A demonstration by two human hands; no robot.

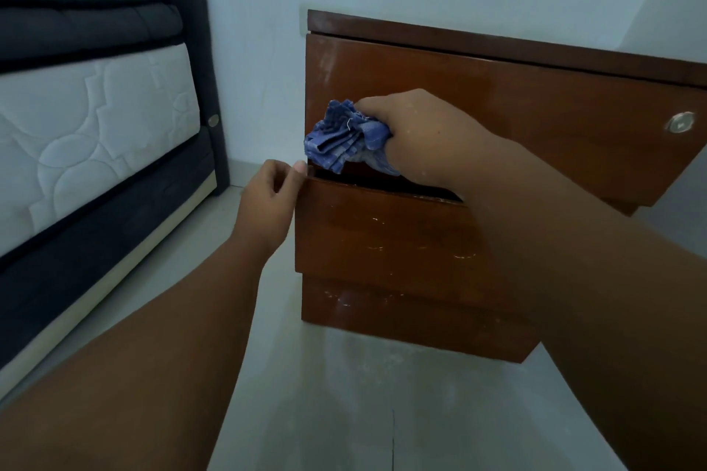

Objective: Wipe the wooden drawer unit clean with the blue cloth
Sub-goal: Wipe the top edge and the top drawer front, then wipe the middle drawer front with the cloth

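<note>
The right hand (421, 134) grips the bunched blue cloth (340, 141) mid-frame, against the drawer unit (535, 107), just above the dark gap (401, 185). The left hand (267, 203) pinches the left corner of the lower drawer (382, 233). The gap runs off to the right.

The drawer unit (497, 96) was reddish-brown wood with pale scuffs and white flecks, and its round lock (680, 122) was silver. The cloth (340, 138) was blue with lighter stripes. The mattress (95, 126) was white, quilted in curved outlines and piped in black. The bed base (57, 271) was dark charcoal. The floor (344, 394) was pale grey.
</note>
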